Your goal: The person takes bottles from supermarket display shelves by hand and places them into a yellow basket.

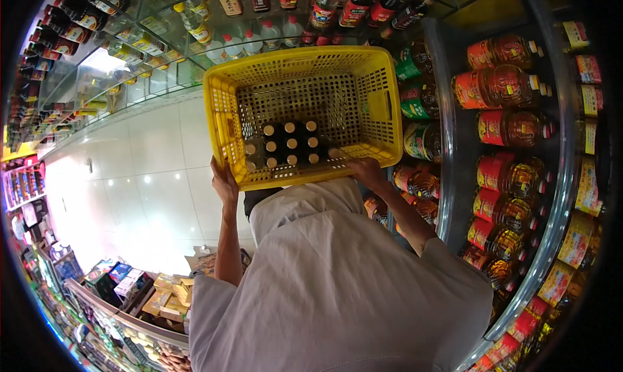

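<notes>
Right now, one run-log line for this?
left hand: holds yellow basket, near-left corner | right hand: holds its near rim | inside: capped bottles | right side: shelved large bottles

glossy plastic basket (381, 106), shiny tiles (152, 145)

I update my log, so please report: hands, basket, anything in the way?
Left hand and right hand hold yellow basket at near side. Capped bottles standing inside. Stocked shelving ahead and at right.
</notes>
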Available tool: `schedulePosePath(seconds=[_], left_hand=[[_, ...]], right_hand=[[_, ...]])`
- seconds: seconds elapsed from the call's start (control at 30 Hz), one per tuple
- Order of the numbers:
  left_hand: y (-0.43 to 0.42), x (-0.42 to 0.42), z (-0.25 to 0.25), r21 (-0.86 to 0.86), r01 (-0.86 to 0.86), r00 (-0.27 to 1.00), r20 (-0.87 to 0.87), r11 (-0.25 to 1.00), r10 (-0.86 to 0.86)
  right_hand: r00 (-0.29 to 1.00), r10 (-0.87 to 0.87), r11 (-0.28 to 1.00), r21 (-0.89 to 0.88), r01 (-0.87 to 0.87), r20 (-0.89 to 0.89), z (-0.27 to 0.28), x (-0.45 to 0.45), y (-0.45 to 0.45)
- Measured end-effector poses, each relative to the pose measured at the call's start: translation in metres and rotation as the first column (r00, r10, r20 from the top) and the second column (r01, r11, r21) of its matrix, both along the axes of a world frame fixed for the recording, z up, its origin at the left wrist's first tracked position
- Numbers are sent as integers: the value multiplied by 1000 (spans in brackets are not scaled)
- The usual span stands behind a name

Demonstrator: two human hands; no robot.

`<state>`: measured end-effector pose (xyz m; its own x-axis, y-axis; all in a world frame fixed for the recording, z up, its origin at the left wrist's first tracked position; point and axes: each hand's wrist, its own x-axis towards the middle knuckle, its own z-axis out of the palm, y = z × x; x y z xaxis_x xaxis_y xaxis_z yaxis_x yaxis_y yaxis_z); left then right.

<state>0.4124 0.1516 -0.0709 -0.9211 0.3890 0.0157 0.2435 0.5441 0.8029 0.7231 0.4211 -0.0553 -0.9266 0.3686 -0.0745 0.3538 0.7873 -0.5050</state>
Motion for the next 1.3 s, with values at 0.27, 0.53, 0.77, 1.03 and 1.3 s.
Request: schedulePosePath(seconds=[0.27, 0.53, 0.77, 1.03, 1.3], left_hand=[[11, -15, -3, -11, 16, 999, -29, 1000, -16], [25, -29, -2, -26, 9, 1000, -27, 1000, -10], [31, -37, 0, -87, 15, 999, 29, 996, -13], [27, -42, 1, -132, 74, 995, 77, 988, -64], [29, -71, 14, -136, 235, 955, 219, 963, -202]], right_hand=[[1000, 4, 1000, 26, -5, 23, -1, -5, 12], [997, 28, 994, 105, -36, 74, 4, -24, 27], [995, -63, 970, -229, 80, 77, 11, -41, 43], [944, -97, 983, -116, 140, 317, -15, -93, 40], [870, -113, 980, -88, 177, 480, -13, -112, 48]])
